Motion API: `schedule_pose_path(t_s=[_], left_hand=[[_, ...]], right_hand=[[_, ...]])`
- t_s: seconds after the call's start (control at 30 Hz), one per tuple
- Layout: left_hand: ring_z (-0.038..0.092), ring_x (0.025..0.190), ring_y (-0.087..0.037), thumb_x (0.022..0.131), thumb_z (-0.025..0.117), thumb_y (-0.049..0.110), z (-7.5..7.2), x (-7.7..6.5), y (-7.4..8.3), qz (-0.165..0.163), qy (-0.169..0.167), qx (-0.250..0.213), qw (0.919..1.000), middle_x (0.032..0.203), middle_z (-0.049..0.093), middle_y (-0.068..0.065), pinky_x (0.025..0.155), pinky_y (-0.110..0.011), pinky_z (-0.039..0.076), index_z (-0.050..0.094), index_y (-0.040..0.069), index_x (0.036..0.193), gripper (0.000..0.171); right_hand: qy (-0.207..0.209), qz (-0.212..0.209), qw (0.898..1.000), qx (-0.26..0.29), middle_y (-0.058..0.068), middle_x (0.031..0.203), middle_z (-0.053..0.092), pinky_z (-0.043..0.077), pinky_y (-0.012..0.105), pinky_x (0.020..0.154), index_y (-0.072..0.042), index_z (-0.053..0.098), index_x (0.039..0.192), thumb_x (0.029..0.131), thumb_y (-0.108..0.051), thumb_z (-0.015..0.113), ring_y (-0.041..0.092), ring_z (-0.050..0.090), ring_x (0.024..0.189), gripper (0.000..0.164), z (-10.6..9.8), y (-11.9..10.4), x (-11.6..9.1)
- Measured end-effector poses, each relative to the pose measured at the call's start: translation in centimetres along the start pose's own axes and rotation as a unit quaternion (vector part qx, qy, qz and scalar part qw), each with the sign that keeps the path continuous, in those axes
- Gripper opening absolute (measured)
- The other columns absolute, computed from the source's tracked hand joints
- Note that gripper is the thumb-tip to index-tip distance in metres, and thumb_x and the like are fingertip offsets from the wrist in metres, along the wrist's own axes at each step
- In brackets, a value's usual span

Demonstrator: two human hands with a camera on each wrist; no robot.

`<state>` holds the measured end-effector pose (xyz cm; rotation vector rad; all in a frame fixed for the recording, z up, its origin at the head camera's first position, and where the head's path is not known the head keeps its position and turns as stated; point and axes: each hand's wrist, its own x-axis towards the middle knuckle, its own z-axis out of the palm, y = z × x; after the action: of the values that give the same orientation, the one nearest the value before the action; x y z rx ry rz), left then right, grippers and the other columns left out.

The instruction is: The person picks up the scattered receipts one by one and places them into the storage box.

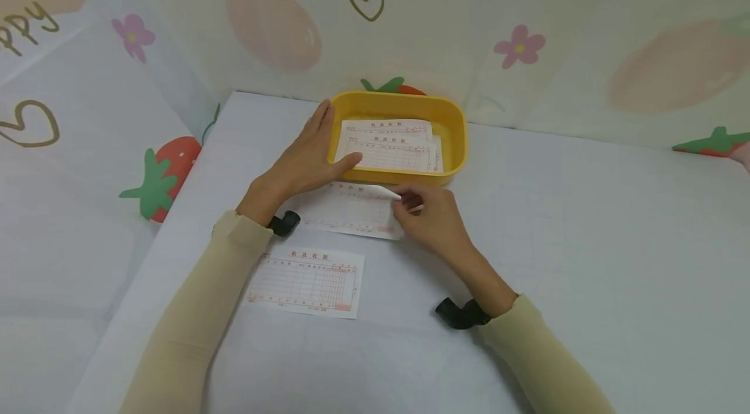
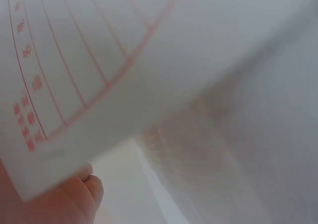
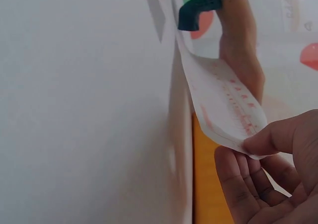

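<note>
A printed receipt slip (image 1: 351, 211) with red lines is in front of the yellow plastic tray (image 1: 404, 176). My right hand (image 1: 433, 215) pinches its upper right corner between thumb and fingers. In the right wrist view the slip (image 3: 223, 97) bends up from that pinch, clear of the table at this end. My left hand (image 1: 301, 157) lies along the tray's left side, fingers extended, its thumb over the front rim. Inside the tray lie several similar slips (image 1: 389, 155), overlapping. The slip's printed face (image 2: 89, 45) fills much of the left wrist view, hiding most of that hand.
Another receipt slip (image 1: 310, 284) lies flat on the white table (image 1: 586, 238), nearer the front and beside the left forearm. A patterned cloth (image 1: 410, 36) with strawberries and flowers hangs behind the table. Black wrist mounts (image 1: 463, 314) stick out from both wrists.
</note>
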<state>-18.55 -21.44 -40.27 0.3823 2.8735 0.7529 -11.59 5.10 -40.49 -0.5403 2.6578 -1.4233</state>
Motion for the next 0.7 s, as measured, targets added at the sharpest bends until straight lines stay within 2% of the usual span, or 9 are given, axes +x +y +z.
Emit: schedule_pose_path(t_s=[0.27,0.53,0.7], left_hand=[[-0.002,0.169,-0.029,0.098,0.050,0.073,-0.1,0.0,0.2,-0.006,-0.003,0.001,1.0000,0.180,-0.016,-0.008,0.137,-0.050,0.014,-0.015,0.010,0.169,0.115],[-0.002,0.169,-0.030,0.098,0.049,0.073,-0.2,0.0,0.1,-0.001,-0.003,0.001,1.0000,0.180,-0.016,-0.009,0.138,-0.050,0.012,-0.016,0.009,0.168,0.115],[-0.001,0.169,-0.030,0.097,0.049,0.074,-0.1,0.1,0.0,0.002,0.000,-0.002,1.0000,0.179,-0.017,-0.008,0.137,-0.050,0.014,-0.015,0.009,0.169,0.116]], right_hand=[[-0.008,0.021,1.000,0.007,0.018,0.102,0.077,0.066,0.040,0.084,0.002,0.076,0.107,0.093,-0.005,0.069,0.026,0.074,0.088,0.017,-1.9,0.3,0.0],[-0.030,0.043,0.999,-0.005,0.015,0.101,0.076,0.057,0.022,0.075,0.000,0.074,0.108,0.096,-0.012,0.074,0.025,0.073,0.089,0.017,-3.5,0.1,0.2],[-0.059,0.061,0.996,-0.004,0.014,0.103,0.075,0.055,0.018,0.069,-0.002,0.076,0.112,0.097,-0.016,0.076,0.025,0.069,0.090,0.021,-4.8,0.2,0.2]])
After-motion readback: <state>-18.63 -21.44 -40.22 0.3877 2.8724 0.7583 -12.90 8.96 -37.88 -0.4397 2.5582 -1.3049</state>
